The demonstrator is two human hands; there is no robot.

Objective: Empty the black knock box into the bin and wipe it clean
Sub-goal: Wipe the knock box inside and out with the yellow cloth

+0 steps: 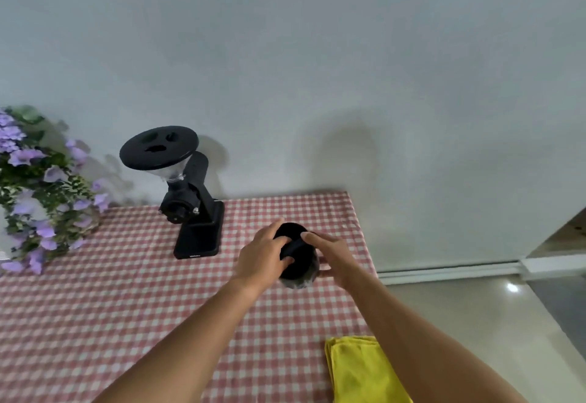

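Observation:
The black knock box (298, 256) stands on the red-and-white checked tablecloth near the table's right side, its dark round opening facing up. My left hand (263, 258) grips its left rim, with fingers curled over the edge into the opening. My right hand (334, 255) holds its right side, the thumb lying on the top rim. A folded yellow cloth (361, 371) lies on the table at the near right, partly under my right forearm. No bin is in view.
A black coffee grinder (187, 199) with a wide round lid stands at the back of the table (111, 307), left of the box. Purple flowers (38, 193) fill the far left. The table's right edge drops to a shiny floor (475, 307).

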